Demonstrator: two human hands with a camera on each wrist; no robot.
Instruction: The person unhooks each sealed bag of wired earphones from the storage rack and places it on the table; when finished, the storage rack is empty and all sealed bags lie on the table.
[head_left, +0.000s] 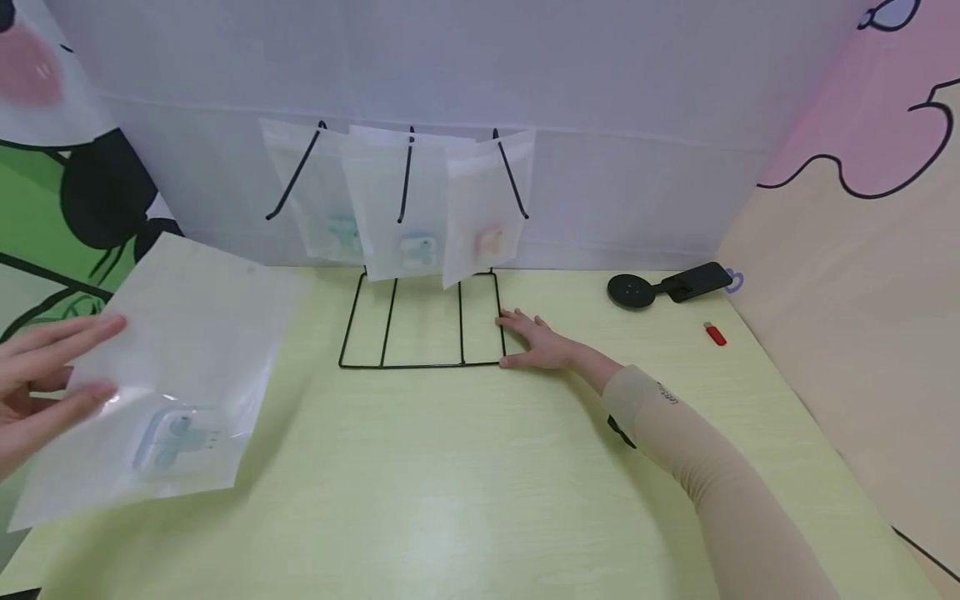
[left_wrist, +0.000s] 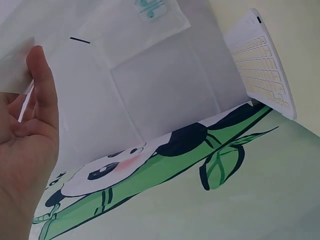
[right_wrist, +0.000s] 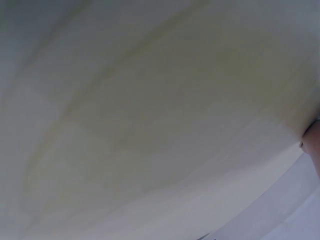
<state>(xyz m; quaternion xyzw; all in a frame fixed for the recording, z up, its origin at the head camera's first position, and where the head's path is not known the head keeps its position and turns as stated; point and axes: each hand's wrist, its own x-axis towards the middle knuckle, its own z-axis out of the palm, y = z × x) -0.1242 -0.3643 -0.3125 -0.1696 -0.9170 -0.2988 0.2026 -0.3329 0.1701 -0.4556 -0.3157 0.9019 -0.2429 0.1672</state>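
Left hand is pinching the translucent bag by its edge above the table; it's probably handling light, floppy, slick, edges suiting best; right hand is resting splayed against the wire rack

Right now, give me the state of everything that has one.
Loose bag, held up, seal unclear
Left hand, pinching that bag
Rack, standing on table
Three bags, hanging from rack
Right hand, spread, touching rack
Black stand, resting on table
Red USB stick, uncapped
White keyboard, power unclear
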